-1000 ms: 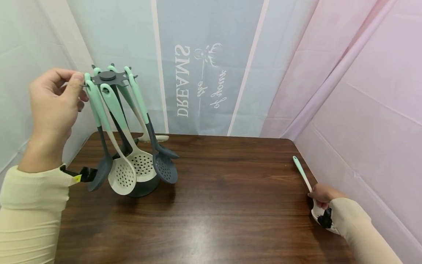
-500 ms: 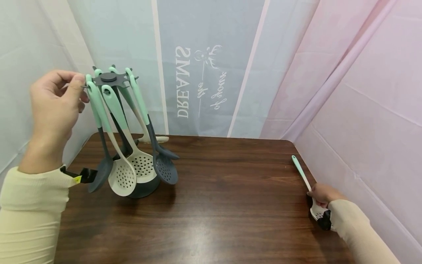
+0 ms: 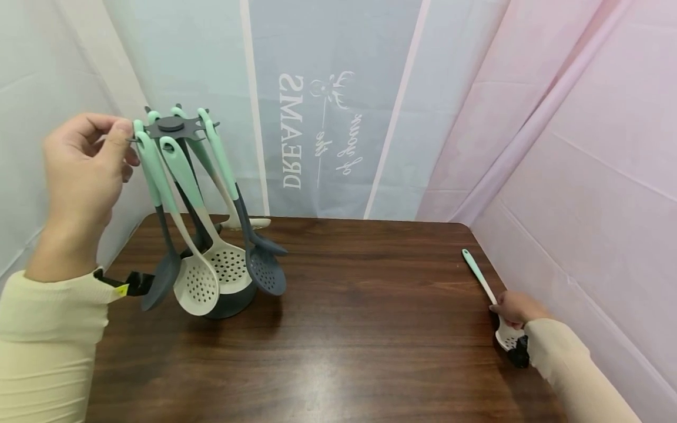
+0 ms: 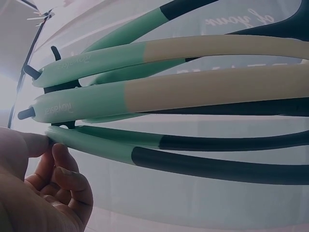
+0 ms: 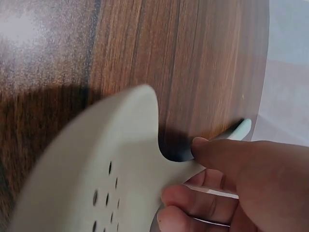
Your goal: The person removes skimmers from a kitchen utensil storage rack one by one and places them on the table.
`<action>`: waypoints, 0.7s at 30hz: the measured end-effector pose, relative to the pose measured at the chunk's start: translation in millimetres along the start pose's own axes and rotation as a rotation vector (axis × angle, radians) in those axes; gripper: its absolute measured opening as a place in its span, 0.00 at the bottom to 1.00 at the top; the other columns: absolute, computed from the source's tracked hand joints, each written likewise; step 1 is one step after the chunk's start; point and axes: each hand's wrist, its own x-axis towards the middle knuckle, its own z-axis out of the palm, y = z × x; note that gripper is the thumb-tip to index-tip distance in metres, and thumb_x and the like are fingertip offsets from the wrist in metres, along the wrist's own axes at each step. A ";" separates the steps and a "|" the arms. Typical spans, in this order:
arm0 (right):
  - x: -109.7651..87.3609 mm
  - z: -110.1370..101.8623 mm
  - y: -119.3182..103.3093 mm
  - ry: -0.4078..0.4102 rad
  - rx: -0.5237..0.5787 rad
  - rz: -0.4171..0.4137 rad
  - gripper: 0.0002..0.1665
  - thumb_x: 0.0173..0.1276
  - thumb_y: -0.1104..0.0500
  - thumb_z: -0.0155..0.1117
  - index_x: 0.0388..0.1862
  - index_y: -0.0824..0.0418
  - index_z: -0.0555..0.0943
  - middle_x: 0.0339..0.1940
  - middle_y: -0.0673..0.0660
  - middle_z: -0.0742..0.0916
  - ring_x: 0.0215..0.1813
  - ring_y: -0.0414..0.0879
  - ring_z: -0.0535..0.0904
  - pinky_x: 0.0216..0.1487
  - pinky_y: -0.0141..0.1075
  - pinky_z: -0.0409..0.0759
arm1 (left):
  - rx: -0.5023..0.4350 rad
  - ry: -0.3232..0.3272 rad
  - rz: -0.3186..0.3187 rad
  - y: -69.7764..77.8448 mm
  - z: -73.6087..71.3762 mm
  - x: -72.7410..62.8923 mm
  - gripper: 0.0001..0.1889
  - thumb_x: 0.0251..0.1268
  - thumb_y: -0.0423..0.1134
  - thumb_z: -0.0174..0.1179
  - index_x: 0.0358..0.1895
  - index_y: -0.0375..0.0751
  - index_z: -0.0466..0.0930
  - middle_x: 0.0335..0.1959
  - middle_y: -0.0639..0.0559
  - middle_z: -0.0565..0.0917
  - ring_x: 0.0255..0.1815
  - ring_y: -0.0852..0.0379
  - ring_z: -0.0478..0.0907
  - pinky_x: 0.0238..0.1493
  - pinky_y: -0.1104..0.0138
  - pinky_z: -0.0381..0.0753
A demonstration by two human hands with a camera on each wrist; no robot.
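Observation:
At the left, a dark grey utensil rack [image 3: 171, 123] carries several mint-handled utensils hanging from its hooks. My left hand [image 3: 87, 158] pinches the rack's left edge, right against the top of the handle of a dark spoon [image 3: 164, 279]; the exact spot under the fingertips is hidden. Far to the right, my right hand [image 3: 520, 308] grips a cream slotted turner [image 5: 130, 159] by its neck, thumb on one side and fingers curled on the other. The turner's mint handle [image 3: 472, 264] points away towards the back. Its holed head is partly covered by the wrist camera in the head view.
The rack stands on a round base [image 3: 233, 302] on the brown wooden table [image 3: 344, 294]. A cream skimmer [image 3: 198, 288] and a dark slotted spoon [image 3: 265, 270] hang at its front. Fabric curtains [image 3: 338, 35] enclose the back and both sides.
My right hand has shifted slightly left and away from me with the slotted turner, whose handle tip has moved left. The left hand and the rack have hardly moved.

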 end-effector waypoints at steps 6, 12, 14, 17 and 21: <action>1.2 0.6 0.8 0.010 -0.018 0.013 0.22 0.76 0.56 0.57 0.18 0.55 0.68 0.13 0.49 0.74 0.16 0.41 0.68 0.22 0.36 0.69 | -0.033 -0.020 -0.016 2.9 -1.0 0.2 0.03 0.68 0.32 0.66 0.35 0.37 0.85 0.28 0.51 0.83 0.21 0.60 0.74 0.20 0.77 0.70; 3.1 0.9 -0.1 0.018 -0.029 0.015 0.23 0.76 0.56 0.58 0.18 0.54 0.68 0.12 0.48 0.73 0.16 0.40 0.67 0.23 0.36 0.69 | 0.017 -0.012 -0.007 3.7 -1.9 0.2 0.03 0.69 0.33 0.66 0.35 0.39 0.85 0.29 0.52 0.83 0.22 0.60 0.74 0.20 0.78 0.69; 3.0 0.8 -1.0 0.019 -0.023 0.020 0.23 0.75 0.57 0.58 0.17 0.54 0.68 0.12 0.48 0.72 0.15 0.40 0.66 0.23 0.37 0.69 | 0.035 -0.008 -0.002 3.8 -1.7 0.2 0.04 0.69 0.34 0.65 0.35 0.39 0.85 0.29 0.53 0.83 0.22 0.60 0.74 0.20 0.78 0.69; 2.3 0.2 -2.4 0.020 -0.031 0.025 0.23 0.76 0.57 0.58 0.18 0.54 0.69 0.12 0.48 0.72 0.15 0.40 0.67 0.23 0.37 0.69 | 0.067 -0.005 0.006 4.0 -1.0 0.1 0.04 0.70 0.34 0.65 0.35 0.40 0.85 0.29 0.53 0.83 0.22 0.61 0.74 0.20 0.78 0.69; 0.7 0.0 -4.5 0.024 -0.032 0.023 0.22 0.75 0.57 0.58 0.18 0.55 0.70 0.12 0.48 0.74 0.15 0.39 0.67 0.22 0.36 0.69 | 0.093 -0.001 0.015 3.9 0.0 -0.2 0.04 0.70 0.35 0.65 0.36 0.41 0.85 0.29 0.53 0.83 0.22 0.61 0.74 0.20 0.78 0.69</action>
